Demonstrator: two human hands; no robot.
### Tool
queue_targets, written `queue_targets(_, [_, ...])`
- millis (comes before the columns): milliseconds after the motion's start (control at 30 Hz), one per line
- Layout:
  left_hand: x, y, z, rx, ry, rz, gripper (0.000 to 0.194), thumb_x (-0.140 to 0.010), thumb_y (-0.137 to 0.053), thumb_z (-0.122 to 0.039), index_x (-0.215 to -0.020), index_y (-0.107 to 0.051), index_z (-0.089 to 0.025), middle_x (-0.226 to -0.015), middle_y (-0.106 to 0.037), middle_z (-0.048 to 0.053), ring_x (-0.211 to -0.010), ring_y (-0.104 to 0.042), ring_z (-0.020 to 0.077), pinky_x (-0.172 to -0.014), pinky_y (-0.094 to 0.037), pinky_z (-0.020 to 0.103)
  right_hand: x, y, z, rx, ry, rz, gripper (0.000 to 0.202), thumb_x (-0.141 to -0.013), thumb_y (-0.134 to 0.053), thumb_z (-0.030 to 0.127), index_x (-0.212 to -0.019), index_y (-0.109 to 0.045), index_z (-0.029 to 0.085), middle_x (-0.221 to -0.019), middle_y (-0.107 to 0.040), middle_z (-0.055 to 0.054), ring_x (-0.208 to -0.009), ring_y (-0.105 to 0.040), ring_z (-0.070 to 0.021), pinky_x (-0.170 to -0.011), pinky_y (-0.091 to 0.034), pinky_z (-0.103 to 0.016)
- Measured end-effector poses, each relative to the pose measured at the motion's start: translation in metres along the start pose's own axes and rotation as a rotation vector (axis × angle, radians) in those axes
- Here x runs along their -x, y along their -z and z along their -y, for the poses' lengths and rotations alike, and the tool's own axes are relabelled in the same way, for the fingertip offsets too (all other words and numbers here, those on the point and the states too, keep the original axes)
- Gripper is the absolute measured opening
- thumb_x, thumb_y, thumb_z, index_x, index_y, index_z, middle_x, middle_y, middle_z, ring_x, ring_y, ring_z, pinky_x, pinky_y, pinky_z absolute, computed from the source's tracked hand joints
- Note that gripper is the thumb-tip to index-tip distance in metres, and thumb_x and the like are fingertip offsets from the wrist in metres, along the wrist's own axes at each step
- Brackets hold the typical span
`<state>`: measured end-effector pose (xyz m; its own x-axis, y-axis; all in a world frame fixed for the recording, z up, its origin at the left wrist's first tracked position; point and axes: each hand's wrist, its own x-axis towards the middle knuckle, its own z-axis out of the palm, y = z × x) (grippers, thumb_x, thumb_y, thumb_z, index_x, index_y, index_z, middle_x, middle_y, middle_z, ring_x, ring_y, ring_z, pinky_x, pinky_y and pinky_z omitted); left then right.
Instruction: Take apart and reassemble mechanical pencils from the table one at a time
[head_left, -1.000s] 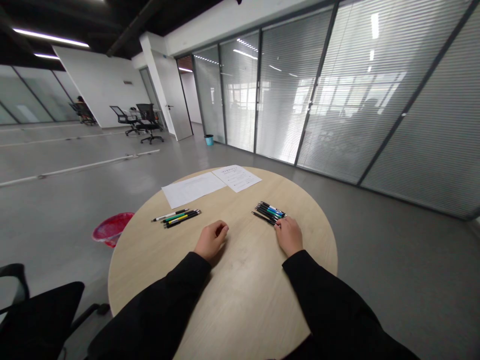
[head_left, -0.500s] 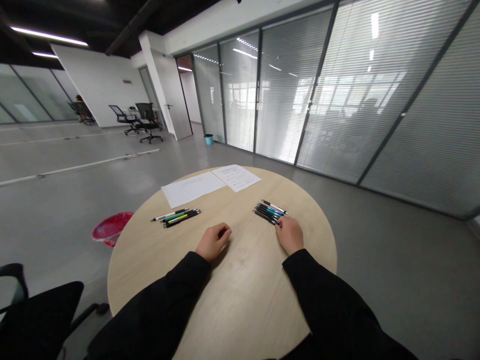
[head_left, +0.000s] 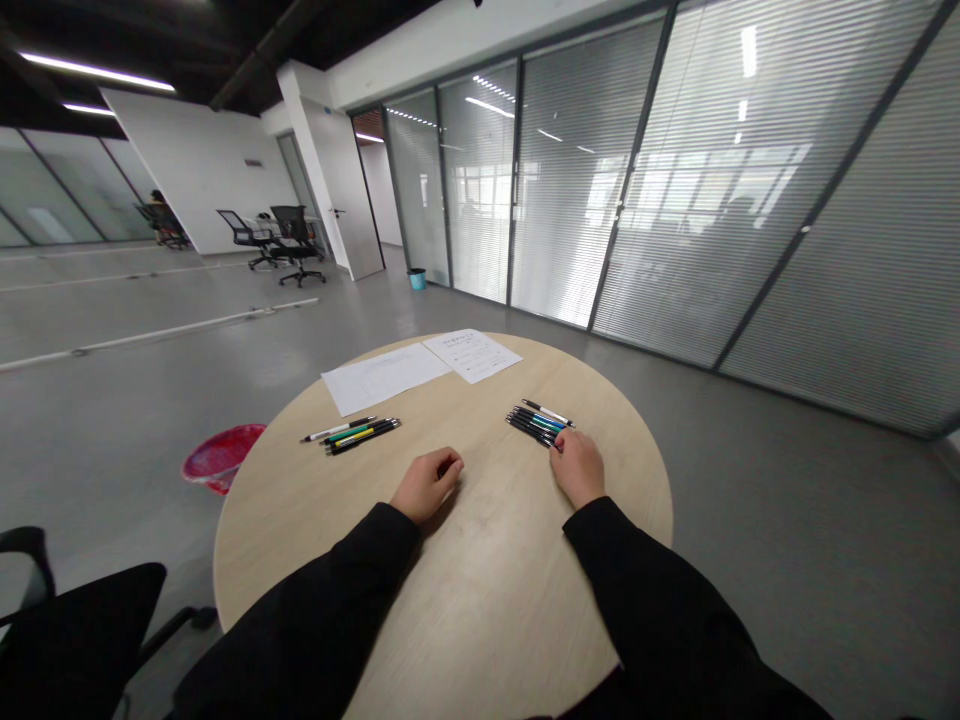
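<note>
On the round wooden table (head_left: 480, 580), a row of pens lies side by side to the right. The nearest of them is a black pen (head_left: 529, 433), and the fingertips of my right hand (head_left: 579, 468) are closed at its near end. Beyond it lie more dark pens, a blue pen (head_left: 551, 421) and, slightly apart, a white pen (head_left: 547, 412). My left hand (head_left: 427, 484) rests on the tabletop with its fingers curled in and nothing visible in them. Farther left is a second group with a white-and-black pen (head_left: 337, 430), a green pen (head_left: 346, 435), a yellow pen (head_left: 362, 437) and a black pen (head_left: 352, 446).
Two sheets of paper, a left sheet (head_left: 386, 378) and a printed right sheet (head_left: 472, 355), lie at the table's far side. A red basket (head_left: 223, 455) stands on the floor at left. A black chair (head_left: 82, 640) is near the lower left.
My right hand has shifted very slightly, and the nearest black pen has edged a little toward the others. My left hand stays where it was.
</note>
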<state>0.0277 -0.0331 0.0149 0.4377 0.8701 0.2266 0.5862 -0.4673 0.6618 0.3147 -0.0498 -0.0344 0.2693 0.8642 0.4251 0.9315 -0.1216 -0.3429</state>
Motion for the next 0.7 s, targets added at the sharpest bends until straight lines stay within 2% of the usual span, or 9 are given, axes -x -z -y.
queue_targets(700, [-0.001,-0.001,0.001,-0.003,-0.009,0.041,0.03,-0.09,-0.048,-0.041,-0.079,-0.064,-0.018,-0.068,-0.063,0.002,-0.063,-0.053,0.0166,-0.062,-0.039,0.029,-0.011,-0.004,-0.002,0.014,-0.015,-0.001,0.003,-0.087,-0.059,0.017,-0.084,-0.058,0.019,-0.087,-0.062,-0.005,-0.087,-0.054,-0.019,-0.075,-0.034,-0.028])
